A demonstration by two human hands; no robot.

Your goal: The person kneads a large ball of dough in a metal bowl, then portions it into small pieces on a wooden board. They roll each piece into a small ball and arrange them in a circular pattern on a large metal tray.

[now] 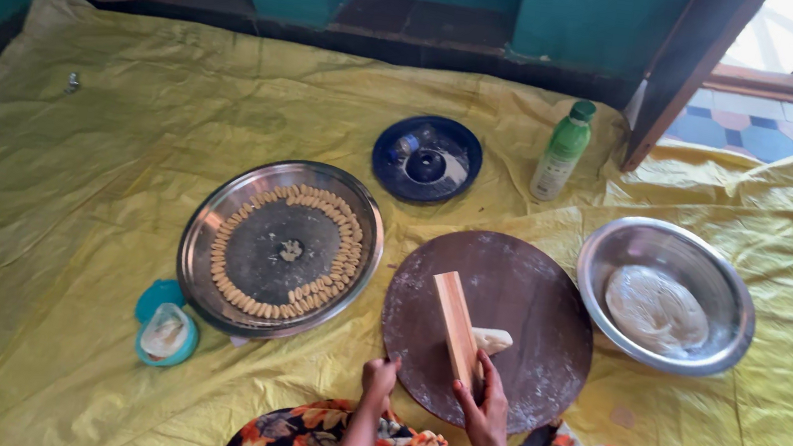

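Wooden and round, the dark board (508, 297) lay on the yellow sheet (65, 213) just in front of your knees. Your right hand (484, 410) gripped the near end of a slim wooden stick (455, 326), tilted on its edge across the board's near half. A small pale piece of dough (491, 340) sat on the board, touching the stick's right side. Your left hand (378, 379) was curled shut at the board's near-left rim, apart from the right; whether it held anything, you couldn't tell. Left of the board sat a steel tray (204, 230) ringed with shaped dough pieces (348, 247); right of it, a steel bowl (616, 245) of dough.
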